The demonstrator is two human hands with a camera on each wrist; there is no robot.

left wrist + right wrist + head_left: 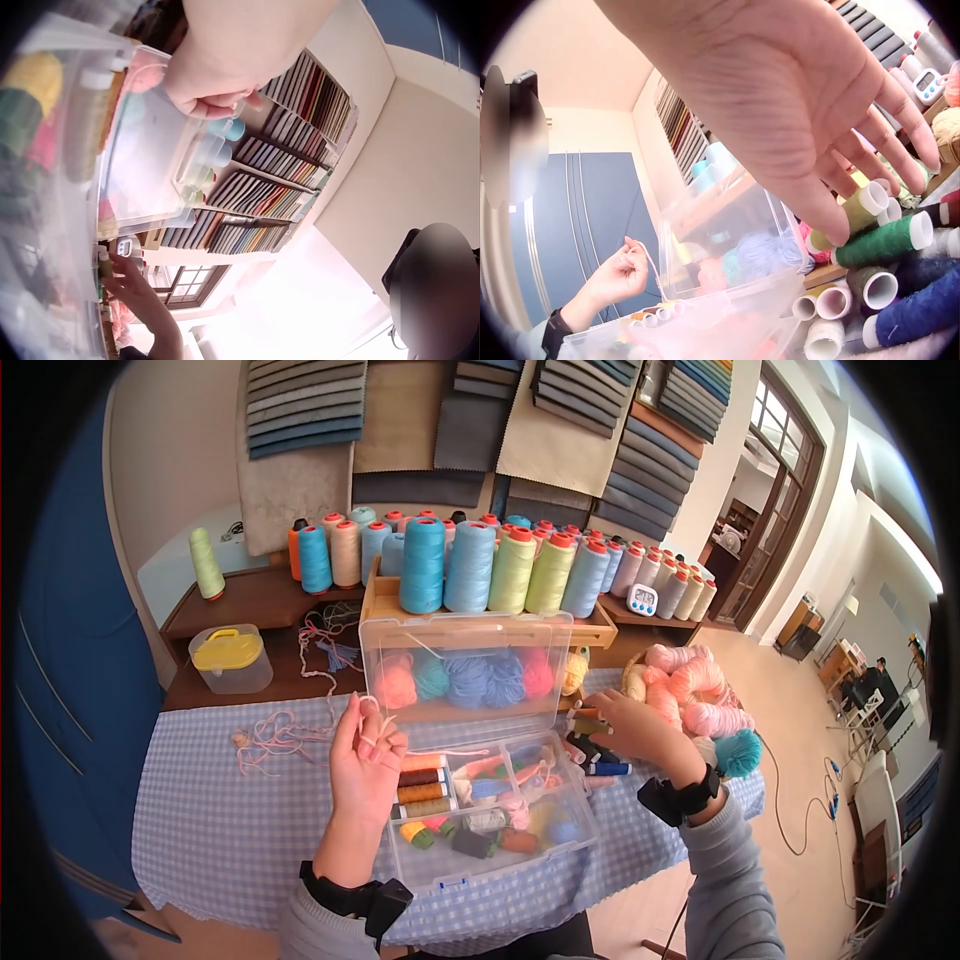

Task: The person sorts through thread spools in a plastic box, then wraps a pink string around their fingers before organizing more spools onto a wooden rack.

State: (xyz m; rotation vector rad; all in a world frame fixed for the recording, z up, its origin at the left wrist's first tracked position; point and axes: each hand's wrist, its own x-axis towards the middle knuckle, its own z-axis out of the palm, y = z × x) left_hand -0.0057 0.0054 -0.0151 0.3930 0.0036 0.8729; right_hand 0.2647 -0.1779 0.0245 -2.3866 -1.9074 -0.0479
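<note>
My left hand (pixel 365 780) is raised over the left side of a clear compartment box (pixel 500 865), pinching a pale pink strand (pixel 652 262). In the left wrist view the left hand (pixel 240 52) has curled fingers. Right of the box, my right hand (pixel 650 735) grips an olive spool (pixel 864 206) between thumb and fingers. Beneath it lie a green spool (pixel 885 240), a blue spool (pixel 915 311) and several others. Orange and brown spools (pixel 422 792) fill one compartment; the box's lid (pixel 465 628) stands upright with yarn balls visible through it.
Large thread cones (pixel 423 565) line a wooden stand behind the box. Pink yarn skeins (pixel 700 680) are piled at the right. A yellow-lidded tub (pixel 232 665) and tangled pink yarn (pixel 285 738) are at the left. A checkered cloth (pixel 230 830) covers the table.
</note>
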